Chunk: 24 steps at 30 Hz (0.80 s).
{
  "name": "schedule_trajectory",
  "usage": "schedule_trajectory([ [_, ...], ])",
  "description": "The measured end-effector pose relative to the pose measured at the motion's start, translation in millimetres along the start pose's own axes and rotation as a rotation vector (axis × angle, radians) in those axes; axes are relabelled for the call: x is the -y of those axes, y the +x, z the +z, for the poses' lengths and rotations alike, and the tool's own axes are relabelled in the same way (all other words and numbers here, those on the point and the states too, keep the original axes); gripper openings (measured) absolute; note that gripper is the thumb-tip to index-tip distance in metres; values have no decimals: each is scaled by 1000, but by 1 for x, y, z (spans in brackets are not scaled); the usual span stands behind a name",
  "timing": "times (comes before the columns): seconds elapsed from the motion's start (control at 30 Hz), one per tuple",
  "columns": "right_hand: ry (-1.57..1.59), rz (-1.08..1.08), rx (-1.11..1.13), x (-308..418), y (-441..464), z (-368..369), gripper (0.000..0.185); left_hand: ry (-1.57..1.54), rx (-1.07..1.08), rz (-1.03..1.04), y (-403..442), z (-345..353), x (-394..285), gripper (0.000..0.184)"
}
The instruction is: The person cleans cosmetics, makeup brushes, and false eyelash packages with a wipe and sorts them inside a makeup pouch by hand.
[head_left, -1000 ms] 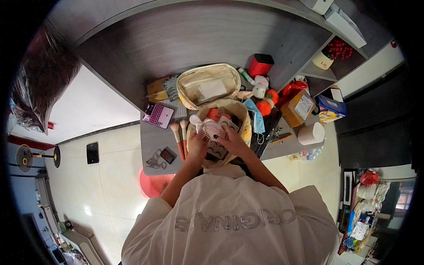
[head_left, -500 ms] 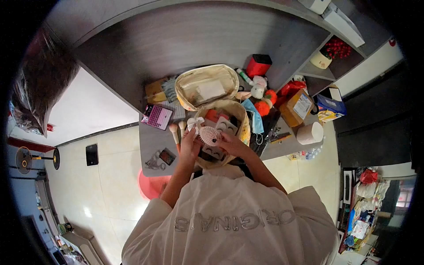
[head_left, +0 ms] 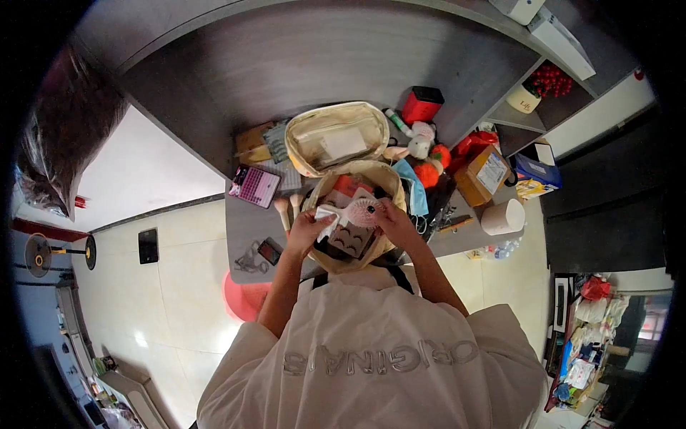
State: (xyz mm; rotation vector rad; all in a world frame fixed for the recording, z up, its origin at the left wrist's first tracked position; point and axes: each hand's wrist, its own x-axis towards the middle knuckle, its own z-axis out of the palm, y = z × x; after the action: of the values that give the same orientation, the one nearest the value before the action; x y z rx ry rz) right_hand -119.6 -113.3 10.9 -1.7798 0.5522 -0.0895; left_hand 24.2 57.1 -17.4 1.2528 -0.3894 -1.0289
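Note:
A small pink crocheted piece (head_left: pixel 363 213) with a dark round spot is held above an open cream bag (head_left: pixel 397 187). My right hand (head_left: pixel 394 223) is closed on its right side. My left hand (head_left: pixel 306 233) pinches the white, ribbon-like cloth (head_left: pixel 333 213) at its left end, so the piece is stretched between both hands. Below it in the bag lies a card of false eyelashes (head_left: pixel 350 240), beside an orange-red packet (head_left: pixel 349 184). The bag's lid (head_left: pixel 336 136) is folded back. Makeup brushes (head_left: pixel 281 206) lie left of the bag.
Left on the desk are a purple-pink palette (head_left: pixel 255 187) and a small dark case (head_left: pixel 269 251). To the right are a blue face mask (head_left: pixel 413 189), plush toys (head_left: pixel 421 143), a cardboard box (head_left: pixel 483 175) and a paper roll (head_left: pixel 502 217). A red box (head_left: pixel 421 106) stands behind.
My hands have moved apart, my right hand rightward and up with the pink piece. The white cloth is now drawn out, and the eyelash card below shows more.

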Motion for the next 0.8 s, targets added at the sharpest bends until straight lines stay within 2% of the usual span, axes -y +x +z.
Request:
schedule_trajectory([
  [0.07, 17, -99, -70, -4, 4, -1, 24, 223, 58, -58, -7, 3, -13, 17],
  [0.1, -4, -181, -129, -4, 6, -1, 25, 339, 84, -20, -8, 7, -16, 18],
  [0.13, -25, -264, -186, -4, 7, -1, 27, 302, 95, -12, -8, 11, -12, 18],
  [0.23, 117, -247, -200, 10, 7, -5, 26, 146, 116, 0, -8, 17, -6, 18],
  [0.33, 64, -118, -143, 23, 7, -11, 24, 18, 3, -27, 0, 14, 1, 17],
  [0.37, -5, -88, -83, 27, 7, -14, 23, 83, 22, -59, 0, 10, 1, 15],
  [0.43, -143, -30, 38, 33, 8, -19, 22, 78, 116, 43, -3, 14, 2, 14],
  [0.47, -147, -103, 37, 31, 8, -15, 22, 76, 164, 94, -4, 16, 2, 14],
  [0.5, -151, -175, 35, 27, 8, -6, 22, 184, 221, -22, -9, 21, -7, 16],
  [0.57, -145, -297, 9, 22, 8, 6, 22, 192, 300, -64, -5, 25, -1, 16],
  [0.6, -128, -297, 19, 23, 7, 8, 22, 195, 335, -83, -4, 27, -1, 16],
  [0.63, -112, -297, 27, 25, 7, 8, 22, 200, 335, 6, -5, 28, -1, 16],
  [0.8, -92, -241, -4, 18, 9, 2, 22, 277, 246, 36, 1, 19, 8, 16],
])
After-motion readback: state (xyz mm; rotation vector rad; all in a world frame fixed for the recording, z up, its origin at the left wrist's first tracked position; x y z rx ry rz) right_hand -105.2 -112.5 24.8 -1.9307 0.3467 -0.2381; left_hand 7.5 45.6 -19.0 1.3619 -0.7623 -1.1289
